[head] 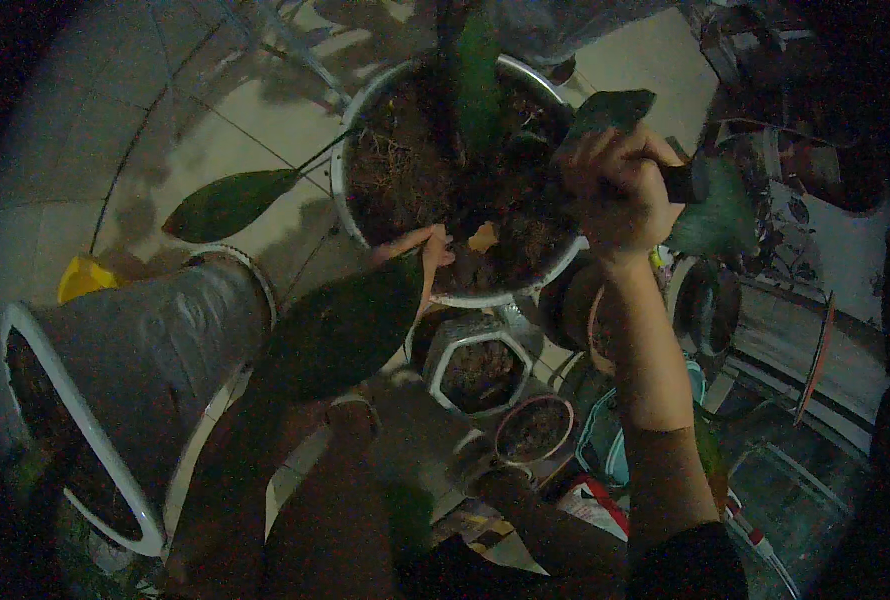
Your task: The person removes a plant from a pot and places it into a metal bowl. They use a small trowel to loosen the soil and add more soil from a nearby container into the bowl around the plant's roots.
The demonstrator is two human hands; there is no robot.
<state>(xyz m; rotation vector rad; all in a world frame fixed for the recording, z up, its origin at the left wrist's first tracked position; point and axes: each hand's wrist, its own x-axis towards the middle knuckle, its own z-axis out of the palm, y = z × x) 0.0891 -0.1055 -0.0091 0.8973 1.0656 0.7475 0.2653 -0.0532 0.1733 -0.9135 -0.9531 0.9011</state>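
Note:
A large round plant pot (346, 187) filled with dark soil and roots stands before me. My right hand (625, 187) is closed around a dark handle (683, 184) over the pot's right side; the tool's other end cannot be made out. At the lower left of the soil is my left hand (434, 244), its fingertips bent together beside a large green leaf (347, 330) that hides most of the hand; whether it holds anything is unclear. A small pale yellowish piece (482, 237) lies on the soil. Another broad leaf (231, 204) reaches out to the left.
Below the large pot stand a hexagonal pot (436, 367) and a small round pot (569, 424), both with soil. A big grey planter (182, 330) is at the left, near a yellow object (85, 279). A glass tank or pane (782, 472) lies at the lower right.

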